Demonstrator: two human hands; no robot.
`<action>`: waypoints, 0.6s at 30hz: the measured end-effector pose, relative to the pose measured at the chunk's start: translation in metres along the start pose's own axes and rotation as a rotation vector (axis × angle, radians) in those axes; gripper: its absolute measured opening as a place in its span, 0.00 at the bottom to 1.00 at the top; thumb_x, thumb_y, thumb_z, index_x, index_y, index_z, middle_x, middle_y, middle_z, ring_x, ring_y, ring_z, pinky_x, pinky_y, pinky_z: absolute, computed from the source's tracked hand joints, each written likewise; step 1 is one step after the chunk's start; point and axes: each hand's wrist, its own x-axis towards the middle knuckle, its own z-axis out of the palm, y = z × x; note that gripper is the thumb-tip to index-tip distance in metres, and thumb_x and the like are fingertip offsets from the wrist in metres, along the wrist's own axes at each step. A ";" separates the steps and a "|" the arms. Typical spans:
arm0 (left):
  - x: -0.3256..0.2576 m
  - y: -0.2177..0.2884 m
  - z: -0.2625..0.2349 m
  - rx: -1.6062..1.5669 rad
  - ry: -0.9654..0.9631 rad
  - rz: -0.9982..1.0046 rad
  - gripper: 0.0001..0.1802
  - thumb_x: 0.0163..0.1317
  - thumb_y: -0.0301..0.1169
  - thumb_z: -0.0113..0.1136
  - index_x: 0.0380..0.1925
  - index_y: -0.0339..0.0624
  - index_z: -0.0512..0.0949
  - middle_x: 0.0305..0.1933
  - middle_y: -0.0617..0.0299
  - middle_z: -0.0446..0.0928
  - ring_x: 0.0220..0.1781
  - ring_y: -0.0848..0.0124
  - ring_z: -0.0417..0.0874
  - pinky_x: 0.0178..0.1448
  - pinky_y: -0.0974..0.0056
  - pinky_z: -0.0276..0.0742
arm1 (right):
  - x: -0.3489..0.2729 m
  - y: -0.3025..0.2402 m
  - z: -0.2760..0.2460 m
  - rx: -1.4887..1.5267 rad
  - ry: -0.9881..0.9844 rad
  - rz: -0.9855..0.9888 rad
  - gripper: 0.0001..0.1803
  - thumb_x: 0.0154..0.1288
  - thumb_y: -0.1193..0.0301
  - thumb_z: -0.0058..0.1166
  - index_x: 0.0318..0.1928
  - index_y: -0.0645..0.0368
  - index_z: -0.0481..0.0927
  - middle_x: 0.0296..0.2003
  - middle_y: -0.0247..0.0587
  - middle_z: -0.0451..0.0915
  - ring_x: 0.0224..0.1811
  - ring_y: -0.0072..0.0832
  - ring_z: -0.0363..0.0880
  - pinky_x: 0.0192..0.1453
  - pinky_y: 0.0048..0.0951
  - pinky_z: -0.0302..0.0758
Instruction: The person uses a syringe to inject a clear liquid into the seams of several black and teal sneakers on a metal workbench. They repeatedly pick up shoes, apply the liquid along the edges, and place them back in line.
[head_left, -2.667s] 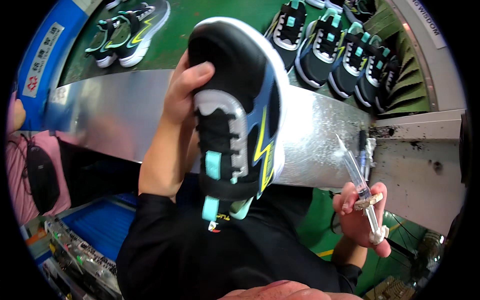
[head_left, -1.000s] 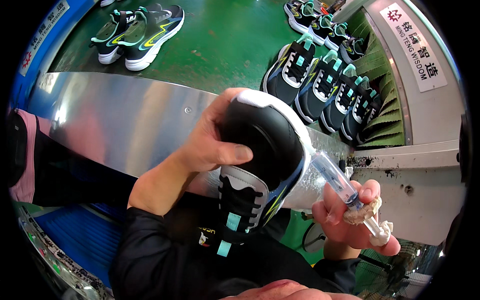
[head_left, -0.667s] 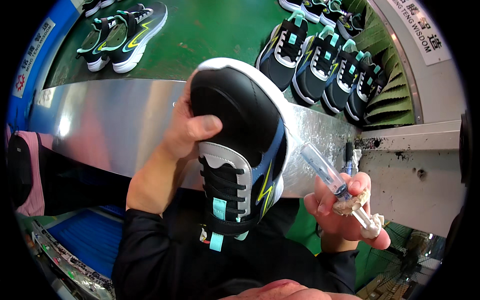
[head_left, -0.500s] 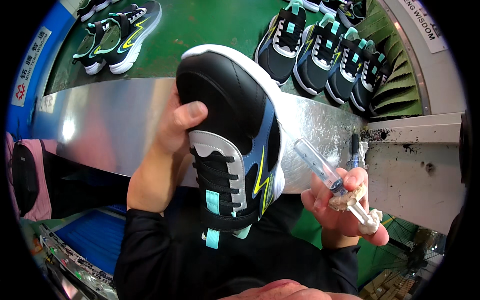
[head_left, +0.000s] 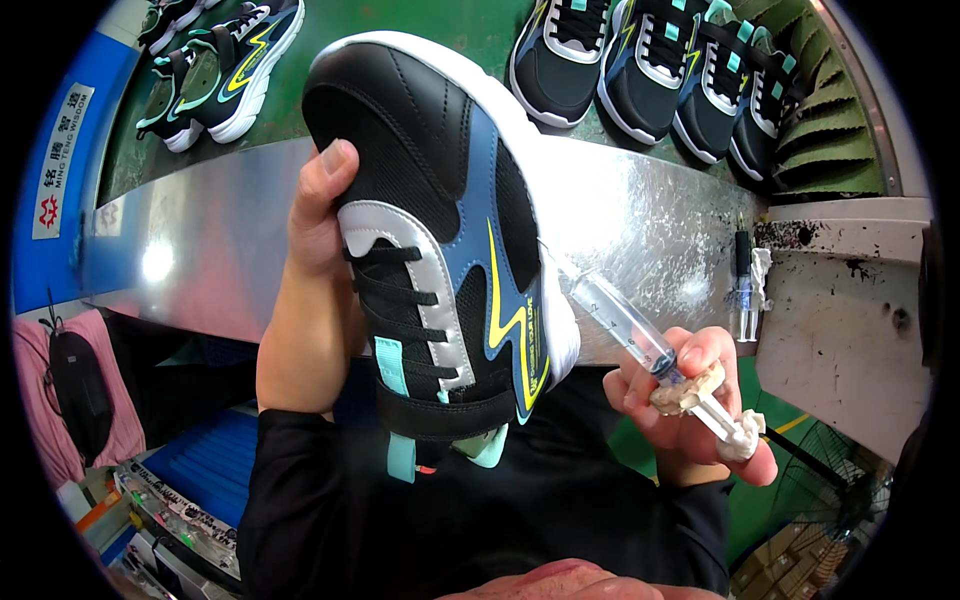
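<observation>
A black and blue sneaker (head_left: pixel 440 190) with a white sole, yellow zigzag and mint tabs is held up before me, toe pointing away. My left hand (head_left: pixel 318 215) grips it from its left side; the thumb lies on the upper near the toe, the other fingers are hidden behind. In my right hand (head_left: pixel 690 400) is a clear plastic syringe (head_left: pixel 625 325) with some clear fluid in its barrel. Lumpy whitish wrapping covers its finger flange and plunger end. The thumb rests at the plunger end. The syringe's thin tip meets the seam between upper and sole on the sneaker's right side.
A shiny metal ledge (head_left: pixel 210 225) runs along the near side of a green surface (head_left: pixel 320 20). Finished-looking sneakers (head_left: pixel 560 70) stand at the far right, beside green slatted flaps (head_left: pixel 835 130); a pair (head_left: pixel 225 85) stands far left. Another syringe (head_left: pixel 743 285) lies at the ledge's right end.
The sneaker has shifted left and a little away, turning its right side more into view. The syringe has followed slightly left, its tip still at the seam. The whole view has shifted too.
</observation>
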 end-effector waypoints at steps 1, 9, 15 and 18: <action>0.001 -0.001 -0.002 0.003 0.005 -0.004 0.28 0.60 0.43 0.54 0.51 0.28 0.70 0.47 0.47 0.78 0.44 0.61 0.82 0.46 0.61 0.81 | -0.001 0.001 0.000 0.009 0.008 0.002 0.55 0.39 0.33 0.63 0.55 0.66 0.63 0.41 0.43 0.70 0.41 0.33 0.68 0.41 0.30 0.65; 0.008 -0.003 -0.008 0.002 0.055 0.054 0.25 0.63 0.40 0.52 0.50 0.28 0.71 0.46 0.47 0.78 0.42 0.61 0.83 0.46 0.61 0.80 | -0.007 0.007 -0.004 0.045 0.050 0.071 0.51 0.37 0.40 0.70 0.56 0.58 0.64 0.41 0.44 0.72 0.40 0.30 0.71 0.32 0.27 0.59; 0.012 -0.002 -0.003 -0.074 0.052 0.026 0.23 0.63 0.39 0.52 0.50 0.29 0.71 0.47 0.49 0.78 0.43 0.62 0.83 0.47 0.61 0.80 | -0.023 0.008 -0.004 0.055 0.102 0.105 0.51 0.34 0.40 0.72 0.54 0.58 0.66 0.41 0.43 0.72 0.38 0.31 0.71 0.32 0.27 0.59; 0.014 -0.006 -0.007 -0.046 0.139 0.027 0.24 0.62 0.40 0.54 0.50 0.32 0.72 0.47 0.50 0.79 0.45 0.64 0.83 0.49 0.60 0.80 | -0.030 0.010 -0.003 0.048 0.079 0.123 0.50 0.35 0.39 0.71 0.53 0.58 0.67 0.40 0.43 0.72 0.38 0.31 0.71 0.32 0.28 0.60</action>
